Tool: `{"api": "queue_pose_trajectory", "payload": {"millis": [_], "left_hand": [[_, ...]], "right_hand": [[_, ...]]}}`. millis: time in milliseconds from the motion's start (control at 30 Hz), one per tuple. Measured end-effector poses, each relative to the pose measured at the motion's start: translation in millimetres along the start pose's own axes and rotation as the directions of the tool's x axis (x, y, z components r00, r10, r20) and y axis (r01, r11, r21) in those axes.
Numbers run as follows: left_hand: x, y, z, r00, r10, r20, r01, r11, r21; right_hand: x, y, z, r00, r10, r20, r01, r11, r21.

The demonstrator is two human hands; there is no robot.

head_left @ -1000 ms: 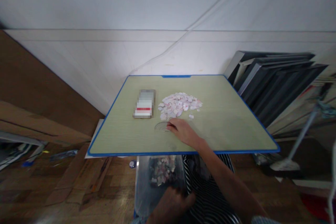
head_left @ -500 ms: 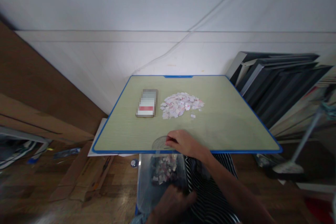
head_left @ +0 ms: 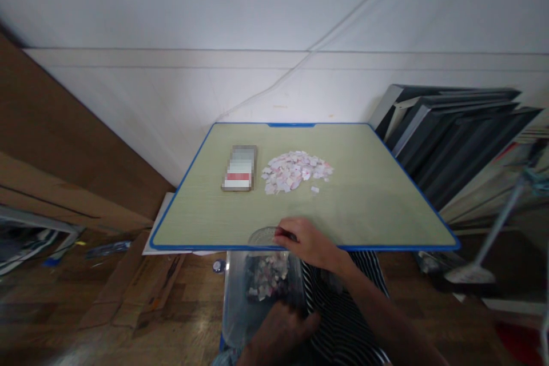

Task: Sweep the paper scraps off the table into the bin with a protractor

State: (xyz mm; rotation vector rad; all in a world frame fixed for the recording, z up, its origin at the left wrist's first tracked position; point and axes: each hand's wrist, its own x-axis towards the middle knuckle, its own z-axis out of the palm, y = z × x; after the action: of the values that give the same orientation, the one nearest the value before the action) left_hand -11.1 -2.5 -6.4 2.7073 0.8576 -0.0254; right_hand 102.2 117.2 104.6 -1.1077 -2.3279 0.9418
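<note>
At the near edge of the table, my right hand [head_left: 306,242] is closed, thumb and fingers pinched at the right rim of a round see-through dish [head_left: 261,235]. My left hand [head_left: 281,326] is lower down, over the near right part of a clear plastic bin [head_left: 234,309]; its thumb points right and its other fingers are lost in shadow. Inside the bin are many paper scraps [head_left: 268,279]. A heap of small white and pinkish paper pieces [head_left: 295,171] lies mid-table, beyond my right hand, with one piece slightly apart in front.
The pale green table [head_left: 369,200] has a blue rim and stands against a white wall. A phone [head_left: 240,168], its screen blurred out, lies left of the heap. Dark panels [head_left: 454,131] lean at the right, above a broom [head_left: 472,271]. Flattened cardboard [head_left: 137,291] covers floor at the left.
My right hand has shifted slightly right and toward me, and the dish shows lower and flatter. My left hand and the paper heap look unchanged.
</note>
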Motion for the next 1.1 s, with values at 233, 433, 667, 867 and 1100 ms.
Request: {"api": "queue_pose_trajectory", "payload": {"millis": [233, 433, 667, 867, 1100], "left_hand": [[0.7, 1.7, -10.3, 0.998, 0.001, 0.070, -0.003, 0.999, 0.032], [1.2, 0.8, -5.8, 0.995, -0.001, 0.096, -0.004, 0.998, 0.057], [0.2, 1.2, -3.5, 0.998, -0.008, 0.070, 0.003, 0.997, 0.071], [0.5, 1.8, -7.4, 0.992, 0.000, 0.124, -0.007, 0.999, 0.053], [0.2, 0.7, -6.3, 0.994, -0.011, 0.111, 0.005, 0.999, 0.049]], "right_hand": [[-18.0, 51.3, -53.3, 0.960, 0.080, -0.268, -0.058, 0.994, 0.091], [-36.9, 100.9, -72.9, 0.755, 0.202, -0.623, -0.195, 0.978, 0.081], [-35.9, 97.6, -66.0, 0.784, 0.181, -0.593, -0.212, 0.977, 0.018], [-35.7, 94.9, -65.3, 0.851, 0.147, -0.505, -0.187, 0.982, -0.029], [-31.5, 94.8, -65.5, 0.842, 0.155, -0.517, -0.210, 0.976, -0.050]]}}
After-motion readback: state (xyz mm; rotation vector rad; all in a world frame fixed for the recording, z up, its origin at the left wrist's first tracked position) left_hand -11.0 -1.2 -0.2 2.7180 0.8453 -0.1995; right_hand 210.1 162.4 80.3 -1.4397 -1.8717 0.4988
